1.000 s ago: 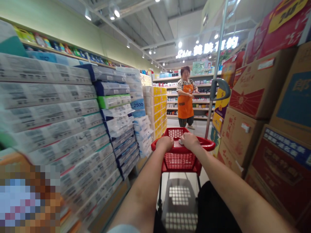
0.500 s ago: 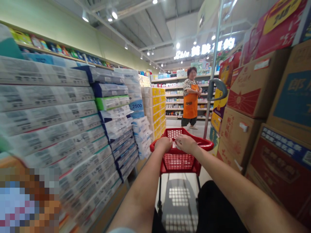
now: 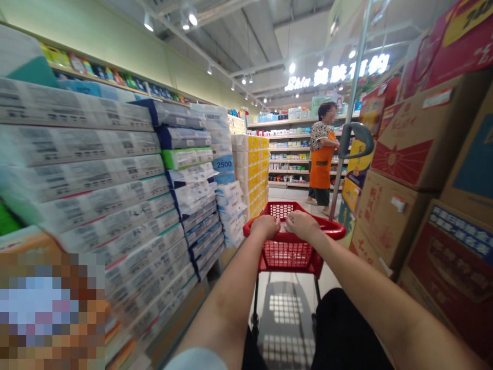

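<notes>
Left hand (image 3: 266,226) and right hand (image 3: 303,225) wrap the handle (image 3: 334,230) of a red shopping cart (image 3: 291,257) near its middle in the head view — likely for even steering — the cart standing between stacked tissue packs (image 3: 123,177) and cardboard cartons (image 3: 408,146). The grips' far side is hidden; whether the cart carries anything is hard to tell.

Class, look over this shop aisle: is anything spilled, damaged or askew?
No spill or clear damage shows; the red cart under the left hand and right hand looks normal. Slightly askew: the crinkled white packs beside the yellow-sided stack bulge unevenly, whereas that stack's sides run straighter.
</notes>
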### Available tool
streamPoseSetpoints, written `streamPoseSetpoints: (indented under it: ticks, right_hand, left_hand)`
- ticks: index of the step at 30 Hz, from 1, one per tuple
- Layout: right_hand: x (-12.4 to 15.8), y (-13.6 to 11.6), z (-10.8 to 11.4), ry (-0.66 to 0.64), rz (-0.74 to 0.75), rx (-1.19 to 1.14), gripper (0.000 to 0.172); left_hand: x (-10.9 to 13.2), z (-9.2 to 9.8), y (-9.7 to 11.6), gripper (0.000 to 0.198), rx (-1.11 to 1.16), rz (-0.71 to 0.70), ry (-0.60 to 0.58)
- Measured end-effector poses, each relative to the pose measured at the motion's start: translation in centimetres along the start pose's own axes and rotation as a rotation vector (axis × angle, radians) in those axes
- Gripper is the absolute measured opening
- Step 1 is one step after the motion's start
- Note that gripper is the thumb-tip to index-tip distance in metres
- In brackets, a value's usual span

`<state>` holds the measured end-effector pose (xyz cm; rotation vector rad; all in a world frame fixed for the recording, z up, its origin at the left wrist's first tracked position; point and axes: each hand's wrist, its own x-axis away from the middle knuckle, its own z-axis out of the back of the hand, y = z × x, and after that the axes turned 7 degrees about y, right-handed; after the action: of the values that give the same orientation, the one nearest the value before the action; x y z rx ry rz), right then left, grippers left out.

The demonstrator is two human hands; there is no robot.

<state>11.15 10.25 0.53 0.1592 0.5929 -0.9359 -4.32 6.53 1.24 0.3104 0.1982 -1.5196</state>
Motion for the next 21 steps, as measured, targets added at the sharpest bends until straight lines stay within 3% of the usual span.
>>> streamPoseSetpoints:
  ticks: [2,3,7,9,12,16,18,21]
  right_hand:
    - [-0.2,0.1,-0.1,-0.039,-0.105,0.055,0.029]
    - [-0.2,0.1,-0.1,-0.043,-0.085,0.061,0.029]
    - [0.4,-0.1,-0.2,0.019,0.172,-0.05,0.028]
    - [0.4,-0.2,-0.4,0.02,0.11,-0.117,0.033]
    - [-0.7,0.4,-0.5,-0.008,-0.106,-0.3,0.044]
    - [-1.4,2.6,0.4,0.046,-0.241,-0.39,0.053]
    - [-0.8,4.0,1.0,0.045,-0.288,-0.266,0.05]
    - [0.9,5.7,1.7,-0.127,-0.295,0.008,0.043]
  left_hand:
    - [0.0,-0.1,0.0,0.053,-0.004,-0.016,0.003]
    - [0.0,-0.1,0.0,0.053,-0.007,-0.024,0.004]
    - [0.1,-0.1,-0.3,0.05,0.026,-0.045,0.005]
    - [0.3,0.0,-0.1,0.049,0.121,-0.074,0.083]
    - [0.8,0.0,1.1,0.054,0.281,-0.216,0.247]
    - [1.4,-0.5,3.3,0.058,0.289,-0.419,0.224]
    - [1.5,-0.9,3.8,0.048,0.235,-0.407,0.217]
    - [1.8,-1.1,3.7,0.031,0.165,-0.251,0.317]
